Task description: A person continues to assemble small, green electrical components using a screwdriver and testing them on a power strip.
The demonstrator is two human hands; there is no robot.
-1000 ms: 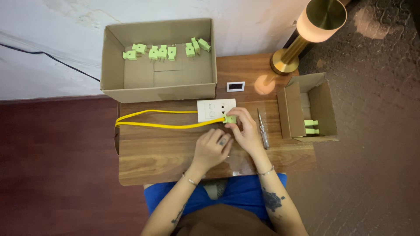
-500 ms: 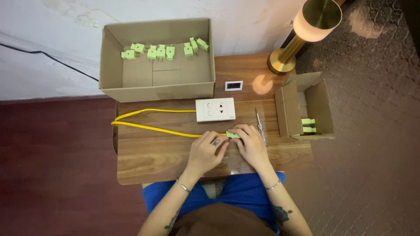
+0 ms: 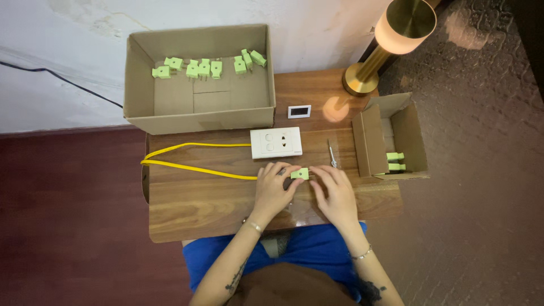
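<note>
Hands on a green plug, frame centre.
Left hand (image 3: 274, 190) and right hand (image 3: 336, 192) both pinch the plug (image 3: 300, 174) on the yellow cable (image 3: 192, 168) over the table (image 3: 198, 209).

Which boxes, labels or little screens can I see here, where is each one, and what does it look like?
Large cardboard box: back left of the table, open, plain brown, green plugs inside along its far wall.
Small cardboard box: right table edge, open, brown, two green plugs inside.
Small panel: table centre, behind the white socket plate, rectangular, white frame, dark face; too small to tell if it is a screen.
</note>
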